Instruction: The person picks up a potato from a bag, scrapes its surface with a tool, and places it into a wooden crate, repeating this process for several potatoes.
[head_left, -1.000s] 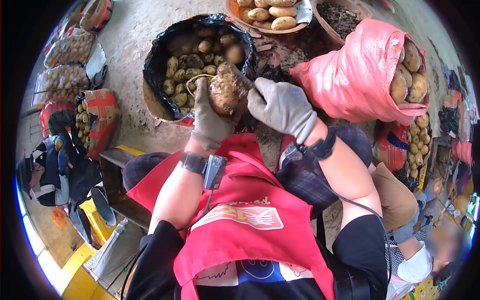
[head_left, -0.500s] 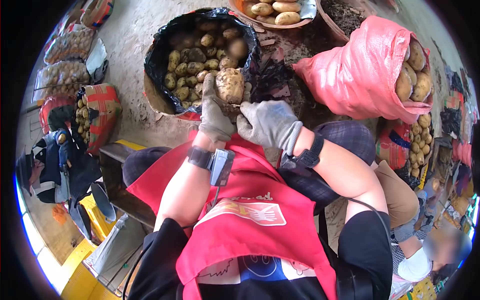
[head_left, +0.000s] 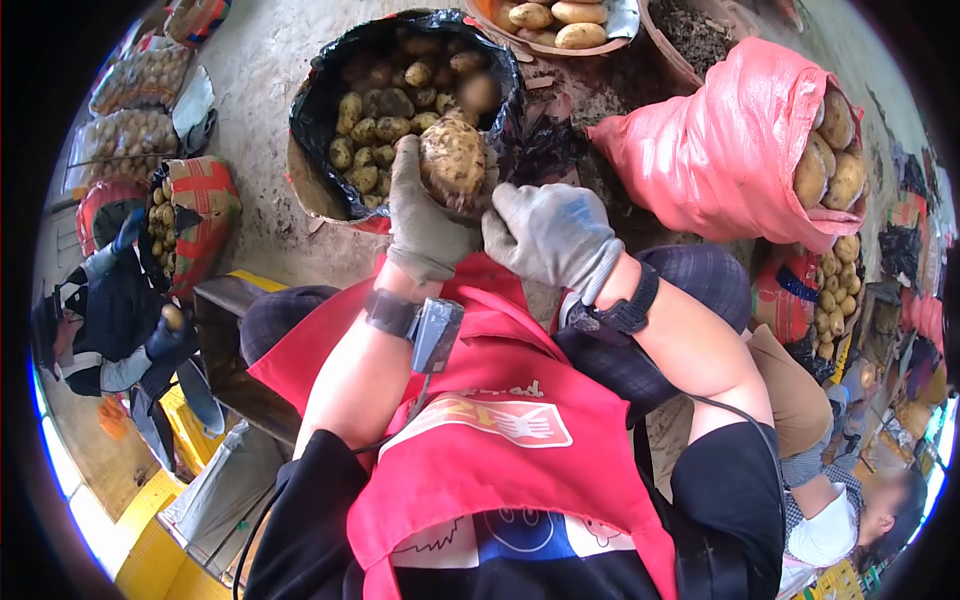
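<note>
My left hand (head_left: 428,222), in a grey work glove, grips a large potato (head_left: 453,163) with brown, dirt-marked skin. The potato is held over the near edge of a container lined with black plastic (head_left: 305,120), where many smaller potatoes (head_left: 392,128) lie. Close beside the potato's lower right is my right hand (head_left: 553,232), also gloved, with a blue mark on its back. Its fingers are curled closed, and what they hold, if anything, is hidden.
A pink woven sack (head_left: 700,145) of large potatoes lies at the right. Past it stands a basin (head_left: 510,40) of clean-looking potatoes, beside a tub of dark soil (head_left: 690,40). At the left, a co-worker (head_left: 110,310) sits near a red-striped sack (head_left: 205,215); another person (head_left: 825,520) is at lower right.
The potato has turned in my left hand and shifted slightly left. My right hand has drawn a little away from it, to the right. The co-worker at left has moved their arms.
</note>
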